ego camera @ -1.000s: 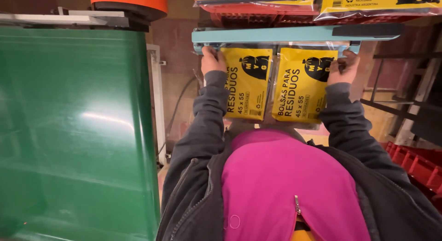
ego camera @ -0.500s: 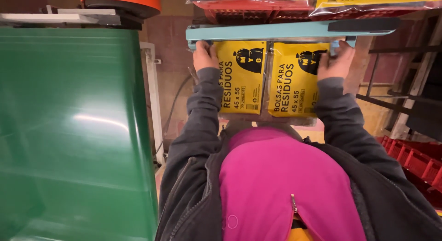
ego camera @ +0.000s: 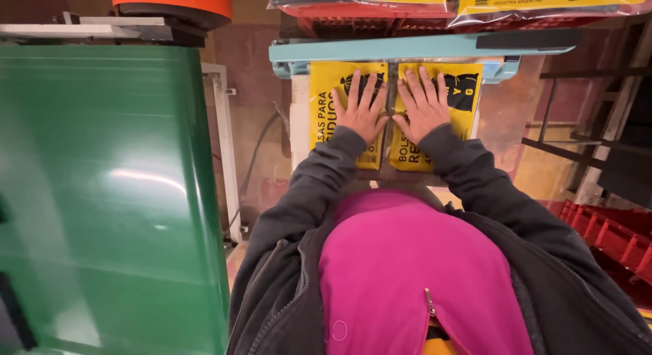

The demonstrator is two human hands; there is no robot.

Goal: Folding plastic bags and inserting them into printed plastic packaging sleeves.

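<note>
Two yellow printed plastic packs lie side by side on a small work surface under a light blue machine bar [ego camera: 421,48]. My left hand [ego camera: 360,109] lies flat with fingers spread on the left yellow pack [ego camera: 324,104]. My right hand [ego camera: 424,104] lies flat the same way on the right yellow pack [ego camera: 462,90]. The two hands are close together, almost touching at the thumbs. Neither hand grips anything.
A large green shiny sheet on a roll [ego camera: 109,192] fills the left, with an orange cylinder [ego camera: 173,2] above it. More yellow packs [ego camera: 543,1] sit in red crates behind the bar. Red plastic crates [ego camera: 611,239] stand at the lower right.
Both hands have moved from the outer edges of the packs near the bar inward, onto the tops of the packs, and now lie flat with fingers spread.
</note>
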